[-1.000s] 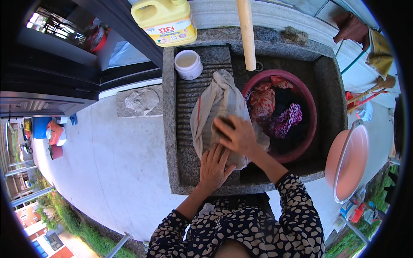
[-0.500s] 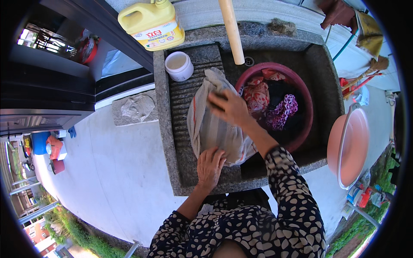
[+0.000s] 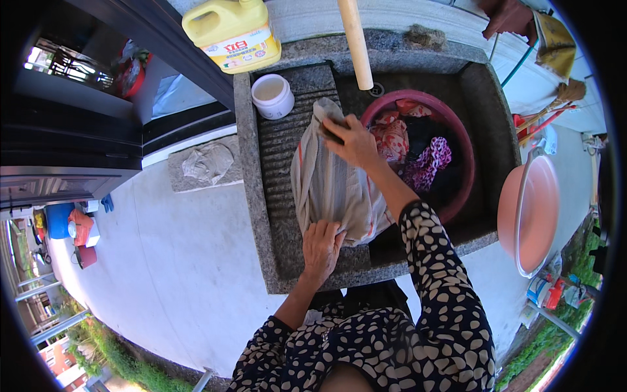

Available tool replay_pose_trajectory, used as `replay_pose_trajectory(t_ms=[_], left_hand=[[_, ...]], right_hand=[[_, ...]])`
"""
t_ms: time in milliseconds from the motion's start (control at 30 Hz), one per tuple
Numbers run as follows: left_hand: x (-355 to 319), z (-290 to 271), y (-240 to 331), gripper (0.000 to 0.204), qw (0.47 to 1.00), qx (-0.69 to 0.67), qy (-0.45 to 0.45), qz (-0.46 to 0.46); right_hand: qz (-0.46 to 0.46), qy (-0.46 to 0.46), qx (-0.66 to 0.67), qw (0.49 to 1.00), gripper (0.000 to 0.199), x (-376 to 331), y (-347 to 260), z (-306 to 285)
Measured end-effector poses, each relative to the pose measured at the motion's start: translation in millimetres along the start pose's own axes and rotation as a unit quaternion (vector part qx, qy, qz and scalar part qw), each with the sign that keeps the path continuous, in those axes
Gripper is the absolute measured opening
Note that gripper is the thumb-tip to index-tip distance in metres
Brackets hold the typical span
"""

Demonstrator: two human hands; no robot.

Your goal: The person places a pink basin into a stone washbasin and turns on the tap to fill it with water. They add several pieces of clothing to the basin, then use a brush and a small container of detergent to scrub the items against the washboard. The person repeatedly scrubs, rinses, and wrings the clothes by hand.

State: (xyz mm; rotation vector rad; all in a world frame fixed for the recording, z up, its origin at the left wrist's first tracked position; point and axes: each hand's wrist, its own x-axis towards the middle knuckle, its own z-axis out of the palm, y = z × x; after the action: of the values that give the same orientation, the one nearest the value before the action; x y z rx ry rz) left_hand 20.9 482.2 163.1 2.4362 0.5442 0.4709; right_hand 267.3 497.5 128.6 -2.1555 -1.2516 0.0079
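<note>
A grey striped cloth [image 3: 333, 189] with red lines lies over the ridged washboard slope [image 3: 277, 157] of a stone sink [image 3: 255, 215]. My left hand [image 3: 320, 251] grips its near edge with bent fingers. Toward the cloth's far end, my right hand [image 3: 358, 147] is closed around a small dark brush-like block [image 3: 334, 132], pressed against the fabric; my fingers partly cover the block. Right of the cloth, in the sink's basin, stands a dark pink tub [image 3: 465, 176] with wet clothes, among them a red patterned piece [image 3: 392, 140] and a purple-and-white one [image 3: 431, 163].
A white open jar [image 3: 273, 98] stands at the washboard's far left corner. Behind it is a yellow jug [image 3: 238, 39]. A pale pole [image 3: 356, 46] juts over the basin. A pink basin [image 3: 532, 215] is at the right; a crumpled rag [image 3: 209, 162] lies on a slab at left.
My right hand has moved away from me along the cloth, to its far end. My left hand stays on the near edge, and the cloth's far end is bunched lower.
</note>
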Motion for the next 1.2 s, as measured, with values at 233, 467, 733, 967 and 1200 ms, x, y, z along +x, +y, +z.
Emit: replay_pose_trajectory(t_ms=[233,467,733,967,1200], left_hand=[[-6.2,0.5,-0.7,0.023,1.000,0.011,-0.017,-0.024],[-1.5,-1.6,1.0,0.026,1.000,-0.006,-0.005,0.000],[-8.5,-1.9,-7.7,0.024,0.999,-0.027,-0.023,0.012],[-3.1,-11.1,-10.8,0.023,0.998,-0.066,-0.020,0.001],[58.5,-7.8,-43.3,0.025,0.972,-0.018,0.077,-0.221]], right_hand=[[-0.138,-0.077,-0.009,0.987,0.050,-80.3,-51.6,-19.5],[-0.014,0.014,-0.048,0.999,0.045,-2.8,-0.2,9.8],[-0.181,-0.077,0.009,0.980,0.050,-76.4,-53.8,-15.0],[0.088,-0.043,0.021,0.995,0.051,-2.7,-14.8,7.2],[0.045,-0.214,0.177,0.960,0.052,-48.8,-28.9,-31.1]])
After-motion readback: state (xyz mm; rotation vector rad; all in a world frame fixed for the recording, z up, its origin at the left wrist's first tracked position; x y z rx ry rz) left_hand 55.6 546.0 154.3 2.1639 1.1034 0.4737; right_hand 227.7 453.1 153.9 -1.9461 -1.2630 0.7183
